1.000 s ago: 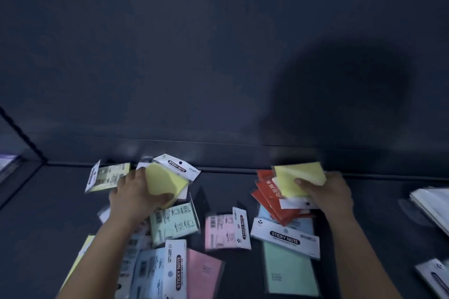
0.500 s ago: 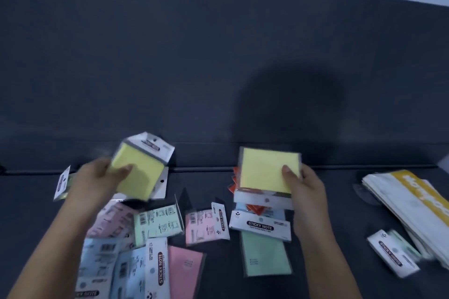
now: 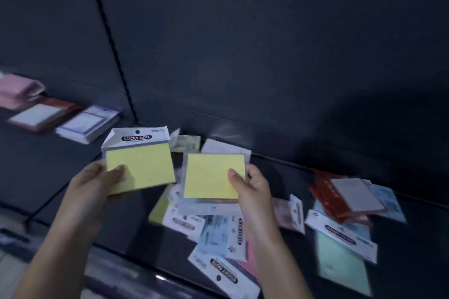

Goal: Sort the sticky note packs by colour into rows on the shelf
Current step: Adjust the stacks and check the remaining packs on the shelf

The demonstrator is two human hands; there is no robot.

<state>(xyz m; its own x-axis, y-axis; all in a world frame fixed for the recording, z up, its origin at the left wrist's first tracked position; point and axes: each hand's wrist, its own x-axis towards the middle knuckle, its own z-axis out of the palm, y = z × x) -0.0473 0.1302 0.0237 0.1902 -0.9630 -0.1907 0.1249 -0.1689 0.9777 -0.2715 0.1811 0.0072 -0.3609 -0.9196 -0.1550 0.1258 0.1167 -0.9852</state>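
Through the head camera, your left hand point(image 3: 97, 182) pinches one yellow pack point(image 3: 143, 165) at its lower-left corner, thumb on the face, header card pointing away from you. Your right hand point(image 3: 255, 187) pinches a second yellow pack point(image 3: 211, 175) by its right edge, header towards you. They sit side by side above the mixed pile point(image 3: 218, 230) on the shelf point(image 3: 48, 165). To match them, one probably needs turning round.
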